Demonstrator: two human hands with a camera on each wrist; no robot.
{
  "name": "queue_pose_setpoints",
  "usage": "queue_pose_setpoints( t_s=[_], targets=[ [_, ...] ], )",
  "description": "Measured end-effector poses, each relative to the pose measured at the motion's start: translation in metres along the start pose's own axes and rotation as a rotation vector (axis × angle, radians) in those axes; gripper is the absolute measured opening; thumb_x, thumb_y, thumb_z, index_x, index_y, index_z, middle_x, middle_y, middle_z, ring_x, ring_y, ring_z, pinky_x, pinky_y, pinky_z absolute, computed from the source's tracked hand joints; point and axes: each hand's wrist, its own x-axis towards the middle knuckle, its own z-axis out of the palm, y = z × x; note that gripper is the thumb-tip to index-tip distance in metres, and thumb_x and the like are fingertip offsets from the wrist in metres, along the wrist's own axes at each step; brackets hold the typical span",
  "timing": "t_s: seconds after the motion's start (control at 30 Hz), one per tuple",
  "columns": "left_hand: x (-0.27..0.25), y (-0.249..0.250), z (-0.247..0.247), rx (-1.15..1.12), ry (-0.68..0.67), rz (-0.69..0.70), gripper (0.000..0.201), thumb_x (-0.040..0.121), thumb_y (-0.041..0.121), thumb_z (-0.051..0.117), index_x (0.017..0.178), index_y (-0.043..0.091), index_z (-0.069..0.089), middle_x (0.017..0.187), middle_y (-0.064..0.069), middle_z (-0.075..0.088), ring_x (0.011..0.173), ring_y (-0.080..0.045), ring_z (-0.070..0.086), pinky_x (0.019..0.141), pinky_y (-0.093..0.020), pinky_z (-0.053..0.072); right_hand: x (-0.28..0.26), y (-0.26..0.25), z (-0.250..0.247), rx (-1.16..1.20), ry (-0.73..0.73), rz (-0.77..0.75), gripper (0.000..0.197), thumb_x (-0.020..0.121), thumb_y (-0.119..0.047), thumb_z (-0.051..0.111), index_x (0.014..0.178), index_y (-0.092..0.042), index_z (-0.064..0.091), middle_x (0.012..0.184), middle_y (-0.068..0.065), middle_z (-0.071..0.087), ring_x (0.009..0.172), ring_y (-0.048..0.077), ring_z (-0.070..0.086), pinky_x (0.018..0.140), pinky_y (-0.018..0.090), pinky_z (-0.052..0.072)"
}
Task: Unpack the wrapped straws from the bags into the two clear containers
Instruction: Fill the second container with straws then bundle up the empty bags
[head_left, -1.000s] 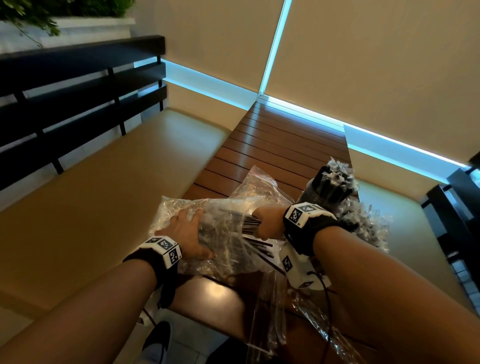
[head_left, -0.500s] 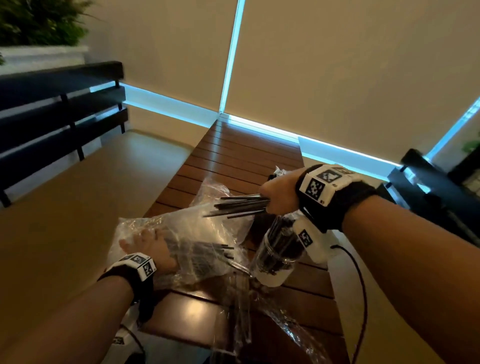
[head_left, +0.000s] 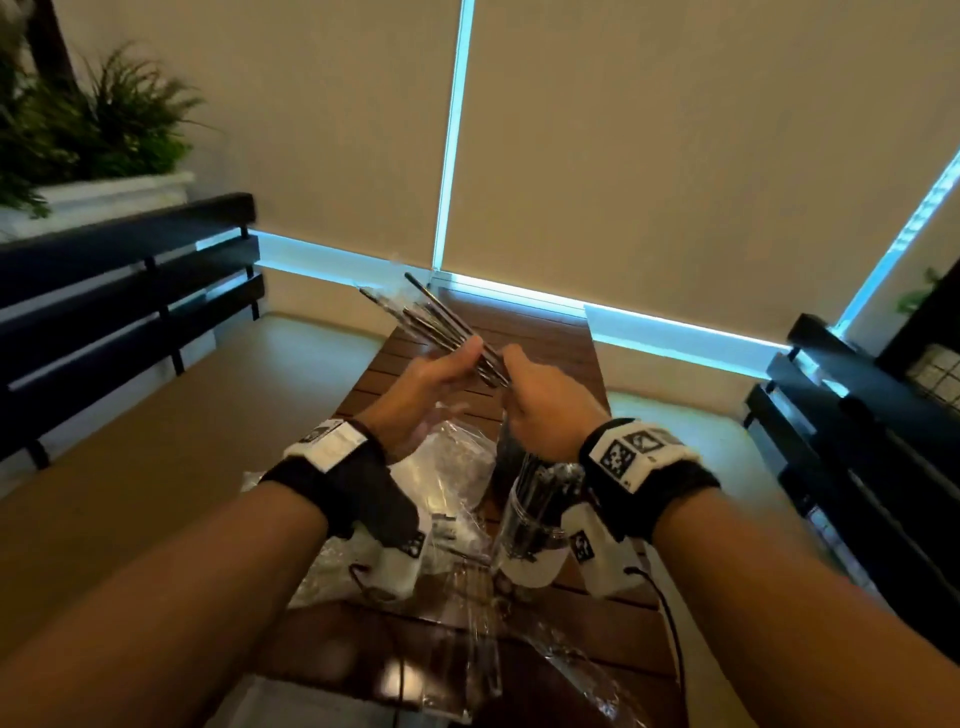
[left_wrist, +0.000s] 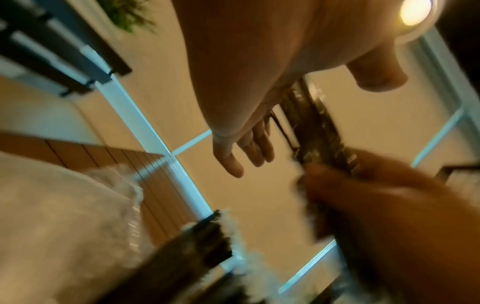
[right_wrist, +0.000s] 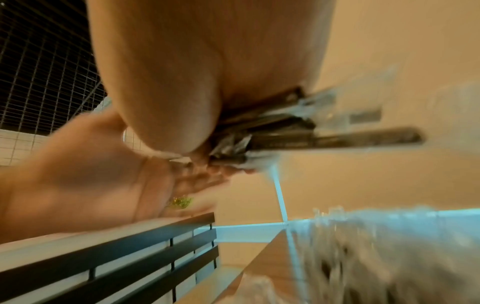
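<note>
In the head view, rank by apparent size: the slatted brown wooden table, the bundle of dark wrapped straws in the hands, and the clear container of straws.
1. Slatted brown wooden table, largest by far.
2 and 3. Bundle of dark wrapped straws and clear container of straws: the bundle looks longer and thinner, the container shorter and wider and partly hidden by the right wrist, so I leave these two unranked.

Brown slatted wooden table (head_left: 524, 332) runs centre frame toward 12 o'clock. Tan cushioned bench seats (head_left: 171, 436) flank it at 9 and 3 o'clock. Black slatted bench backrest (head_left: 124, 291) at 9–10 o'clock, another black backrest (head_left: 852, 415) at 3. Green fern-like plant (head_left: 98, 124) in a white planter box (head_left: 109, 195) at 10 o'clock. Beige roller blinds (head_left: 675, 156) fill 12 o'clock — blue daylight strips (head_left: 454, 130) show between and under them.
</note>
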Motion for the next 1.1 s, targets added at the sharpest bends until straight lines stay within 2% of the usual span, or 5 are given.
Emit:
queue_pose_setpoints(
  t_s=[0.33,0.53,0.8,0.97,1.1],
  targets=[
    [0.009,0.067,0.064,-0.245,0.605,0.132,0.047,0.083,0.053,0.072,0.098,0.011,0.057,0.053,0.004,0.055,0.054,-0.015,0.054,0.068,-0.041,0.057,-0.015,-0.025,0.036,0.492,0.409,-0.028,0.072,0.084,-0.029,0.069,0.14,-0.032,0.023,0.115,-0.003,0.065,0.099,0.016,0.065,0.078,0.033,0.055],
    [0.0,0.109,0.072,-0.059,0.513,0.479,0.033,0.088,0.044,0.07,0.078,0.019,0.051,0.049,0.013,0.043,0.051,-0.008,0.05,0.078,-0.035,0.056,-0.012,-0.01,0.015,0.425,0.095,0.267,0.065,0.069,-0.061,0.076,0.115,-0.022,0.05,0.1,-0.005,0.061,0.087,0.013,0.062,0.072,0.029,0.054],
    [-0.011,0.111,0.094,0.212,0.363,0.677,0.06,0.076,0.043,0.081,0.068,-0.006,0.047,0.062,-0.013,0.048,0.06,-0.025,0.054,0.059,-0.033,0.053,-0.004,-0.008,-0.009,0.685,0.079,0.325,0.022,0.082,-0.024,0.076,0.092,-0.008,0.065,0.072,-0.001,0.062,0.059,0.009,0.058,0.045,0.016,0.044],
    [-0.011,0.086,0.099,0.332,0.386,0.569,0.043,0.079,0.025,0.078,0.062,0.004,0.044,0.059,-0.009,0.043,0.058,-0.036,0.045,0.06,-0.046,0.048,-0.006,-0.009,-0.012,0.646,0.003,0.247,0.012,0.08,-0.011,0.073,0.083,-0.014,0.062,0.081,0.006,0.067,0.075,0.02,0.062,0.078,0.044,0.058],
    [-0.001,0.079,0.077,0.483,0.494,0.504,0.049,0.083,0.036,0.076,0.061,0.007,0.045,0.059,-0.007,0.048,0.056,-0.02,0.045,0.058,-0.036,0.043,-0.017,0.004,-0.027,0.66,0.09,0.232,0.046,0.085,-0.006,0.058,0.129,-0.017,0.05,0.116,0.0,0.064,0.106,0.017,0.061,0.092,0.036,0.052]
  ],
)
